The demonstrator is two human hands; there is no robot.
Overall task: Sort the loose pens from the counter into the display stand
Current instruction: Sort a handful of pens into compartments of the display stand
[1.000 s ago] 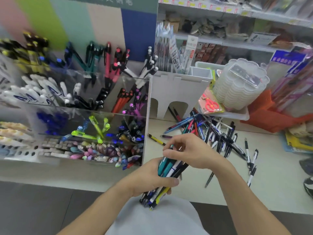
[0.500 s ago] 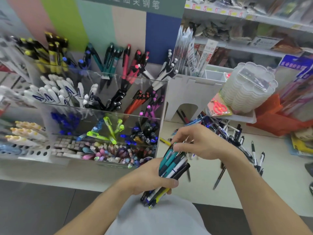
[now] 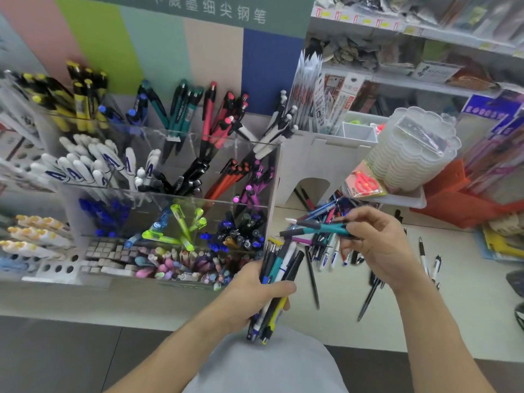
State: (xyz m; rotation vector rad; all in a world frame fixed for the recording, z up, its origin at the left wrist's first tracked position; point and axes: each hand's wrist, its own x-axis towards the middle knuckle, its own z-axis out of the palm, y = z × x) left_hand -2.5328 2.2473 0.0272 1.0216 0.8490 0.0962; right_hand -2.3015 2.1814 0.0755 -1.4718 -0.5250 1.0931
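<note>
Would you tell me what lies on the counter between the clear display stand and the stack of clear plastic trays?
In the head view, the white arched divider stands between display stand and trays, with the loose pen pile before it.

Pens (image 3: 334, 222) heaped (counter (image 3: 467, 293)) beside stand (image 3: 170, 171).

**Stationery shop corner, shelves and counter**

Back wall panel (image 3: 158, 52) in vertical colour bands: pink, lime green, pale teal, beige, dark blue, with a grey-green header strip (image 3: 215, 9) carrying white Chinese characters. White wall shelves (image 3: 425, 32) at upper right, price tags along the front edges, packaged goods blurred. Off-white counter (image 3: 467, 307) runs across. Dark grey tiled floor (image 3: 56, 358) below it. Even indoor light, no hard shadows.
</note>
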